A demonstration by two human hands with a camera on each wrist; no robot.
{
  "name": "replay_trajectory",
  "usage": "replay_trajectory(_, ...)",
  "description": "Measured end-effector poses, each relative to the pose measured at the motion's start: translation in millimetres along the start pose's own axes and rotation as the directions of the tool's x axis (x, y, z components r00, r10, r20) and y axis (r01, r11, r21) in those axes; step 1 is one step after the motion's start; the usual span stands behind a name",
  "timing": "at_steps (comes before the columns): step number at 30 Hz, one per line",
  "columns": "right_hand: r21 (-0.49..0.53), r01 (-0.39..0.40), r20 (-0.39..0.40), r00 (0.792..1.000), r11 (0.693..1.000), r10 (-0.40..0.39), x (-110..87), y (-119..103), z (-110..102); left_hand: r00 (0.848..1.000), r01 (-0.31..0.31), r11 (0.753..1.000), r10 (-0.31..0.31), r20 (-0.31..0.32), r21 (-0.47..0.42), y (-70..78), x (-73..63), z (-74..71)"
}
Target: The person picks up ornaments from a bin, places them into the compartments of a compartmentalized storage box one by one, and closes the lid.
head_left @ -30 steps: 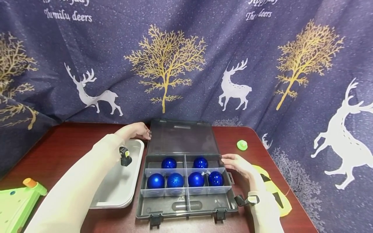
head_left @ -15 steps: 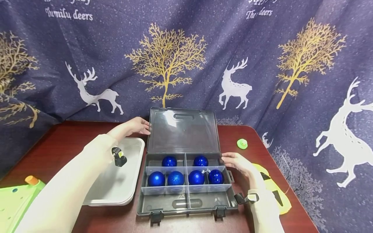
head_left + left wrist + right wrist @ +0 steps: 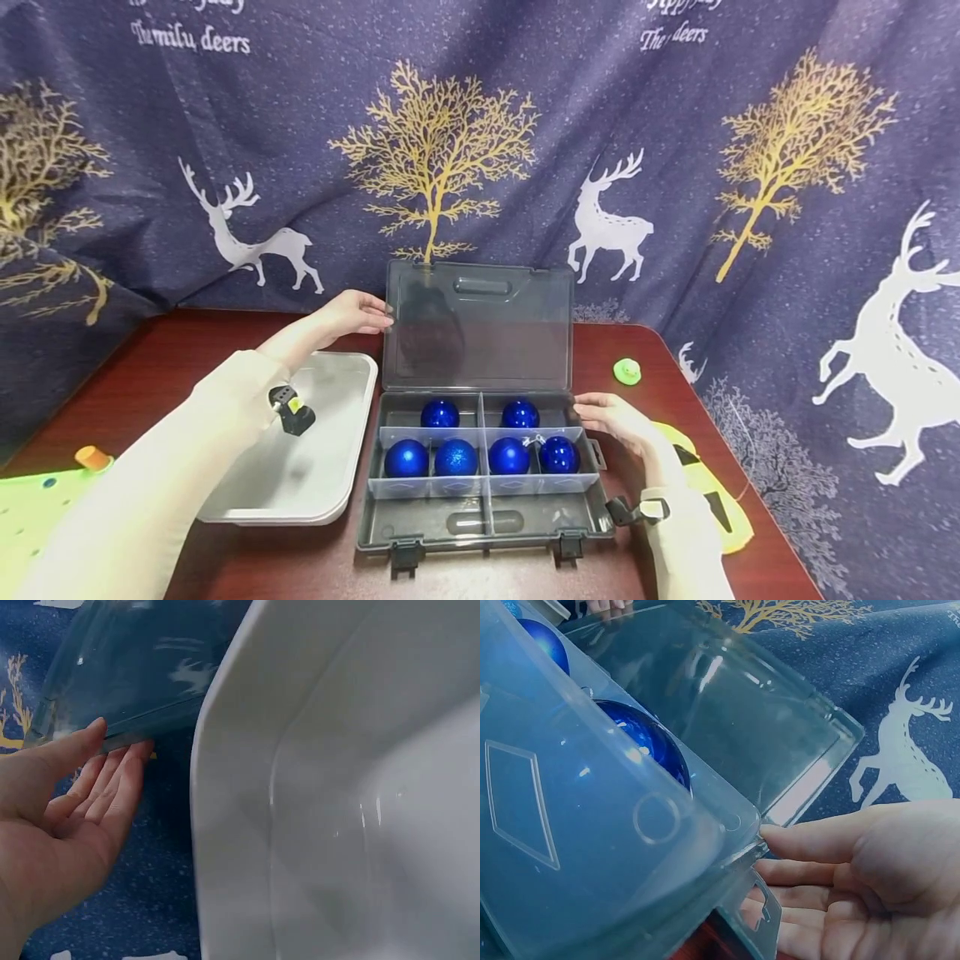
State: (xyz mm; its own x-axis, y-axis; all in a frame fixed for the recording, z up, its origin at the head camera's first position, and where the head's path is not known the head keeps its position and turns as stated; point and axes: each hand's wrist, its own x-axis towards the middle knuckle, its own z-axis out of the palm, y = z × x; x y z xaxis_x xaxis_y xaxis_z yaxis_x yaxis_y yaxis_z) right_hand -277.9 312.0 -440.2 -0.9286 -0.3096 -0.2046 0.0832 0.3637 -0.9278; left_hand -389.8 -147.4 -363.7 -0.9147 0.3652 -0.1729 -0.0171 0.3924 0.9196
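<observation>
A smoky-grey plastic storage box (image 3: 416,510) lies on the table with its hinged lid (image 3: 480,329) raised at the back. Blue Christmas baubles (image 3: 439,414) sit inside: two in the rear compartments, several in a clear divided tray (image 3: 517,486) across the middle. My left hand (image 3: 348,313) pinches the lid's left edge; in the left wrist view, the thumb and fingers (image 3: 112,776) meet around that edge. At the box's right side, my right hand (image 3: 618,421) holds the rear corner, thumb at the wall and fingers behind the side loop (image 3: 769,911).
Beneath my left forearm stands a white tray (image 3: 339,500). A green toy (image 3: 45,508) with an orange knob is at the left front. Right of the box are a small green rubber duck (image 3: 627,372) and a yellow-and-black item (image 3: 723,512). A deer-print cloth (image 3: 480,125) hangs behind.
The lid has swung up from leaning far back to nearly upright, with my left hand rising along its left edge. My right hand has stayed at the box's side.
</observation>
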Motion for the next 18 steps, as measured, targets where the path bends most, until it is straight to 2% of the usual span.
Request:
replay_trajectory(4,0.001,0.003,0.010,1.000,1.000,-0.003,0.1,-0.4,-0.1,1.000,-0.012,1.000,0.013,-0.018,0.015,4.8,-6.8,1.3)
replay_trajectory(9,0.002,0.002,0.009,1.000,1.000,-0.002,0.7,0.2,-0.5,1.000,-0.023,0.999,0.023,-0.006,0.042,15.6,-23.4,2.5)
replay_trajectory(15,0.008,-0.011,-0.006,1.000,1.000,0.011,-0.1,-1.0,0.5,0.999,-0.049,0.982,0.048,0.011,0.181,25.4,-46.0,6.5)
replay_trajectory(18,-0.006,-0.011,-0.009,1.000,1.000,0.011,-1.5,-2.1,1.1,0.998,-0.057,0.976,0.057,0.009,0.211,27.7,-56.0,9.5)
